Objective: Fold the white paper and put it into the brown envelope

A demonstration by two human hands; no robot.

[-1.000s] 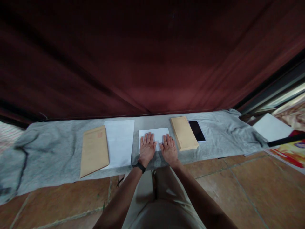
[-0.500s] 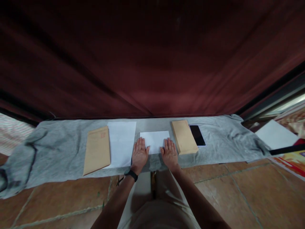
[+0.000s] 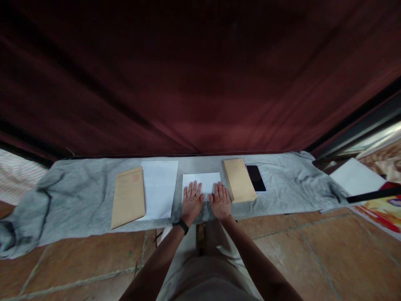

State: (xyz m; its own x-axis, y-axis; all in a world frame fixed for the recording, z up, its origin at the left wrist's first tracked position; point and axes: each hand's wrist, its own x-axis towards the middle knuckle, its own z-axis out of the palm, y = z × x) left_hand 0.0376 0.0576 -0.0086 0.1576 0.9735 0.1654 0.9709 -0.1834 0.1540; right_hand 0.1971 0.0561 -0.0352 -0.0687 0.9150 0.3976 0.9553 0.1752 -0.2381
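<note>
A folded sheet of white paper [image 3: 205, 179] lies flat on the grey cloth in front of me. My left hand [image 3: 192, 201] rests on its left part, fingers spread and pointing away from me. On the right part lies my right hand [image 3: 220, 201], flat with its fingers stretched out. Both hands cover the sheet's near edge. Just right of my right hand is a stack of brown envelopes [image 3: 240, 179]. To the left of my left hand is a larger stack of white paper [image 3: 160, 188], partly under a brown envelope [image 3: 128, 198] with a red stamp.
A phone [image 3: 256, 178] with a dark screen lies beside the envelope stack. The grey cloth [image 3: 291, 179] covers a narrow surface. Behind it hangs a dark red curtain [image 3: 200, 104]. A white sheet [image 3: 358, 179] and a colourful box [image 3: 382, 209] are at far right, above a tiled floor [image 3: 94, 263].
My left hand has shifted right, from the folded paper's left edge further onto it. My right hand stays flat near the right edge. The view has shifted slightly.
</note>
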